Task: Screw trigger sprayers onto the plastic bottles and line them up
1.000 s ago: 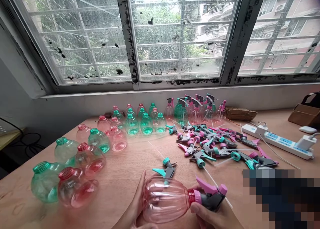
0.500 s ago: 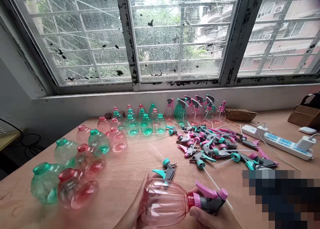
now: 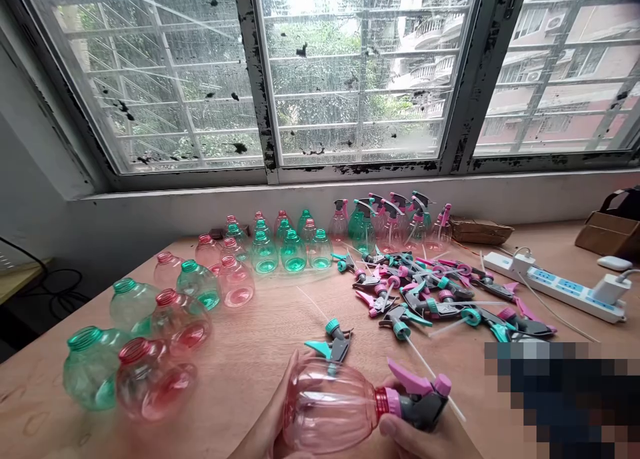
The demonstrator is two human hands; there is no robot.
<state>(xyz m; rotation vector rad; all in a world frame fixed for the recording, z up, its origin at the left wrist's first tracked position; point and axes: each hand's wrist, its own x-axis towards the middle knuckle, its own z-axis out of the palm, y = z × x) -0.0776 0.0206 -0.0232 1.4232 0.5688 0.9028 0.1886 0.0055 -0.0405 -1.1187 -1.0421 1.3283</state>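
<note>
A clear pink spray bottle [image 3: 330, 405] lies sideways between my hands at the bottom middle, its base to the left. My left hand [image 3: 280, 405] is wrapped round the bottle's body, with most of its fingers hidden behind and below it. At the neck, my right hand [image 3: 410, 439] grips the pink collar of the grey and pink spray head [image 3: 423, 399], the thumb pressed near the collar. Just behind the bottle lies a loose teal and grey spray head [image 3: 337, 339], its thin tube pointing back and left.
Open green and pink bottles [image 3: 165, 379] stand along the left and back. A pile of loose spray heads [image 3: 415, 285] covers the right middle. Behind it stand several bottles with heads [image 3: 390, 225]. A power strip [image 3: 555, 285] and a cardboard box [image 3: 610, 225] are at right.
Almost nothing differs. The spray head's trigger end has shifted slightly left, while both hands keep their hold on the bottle.
</note>
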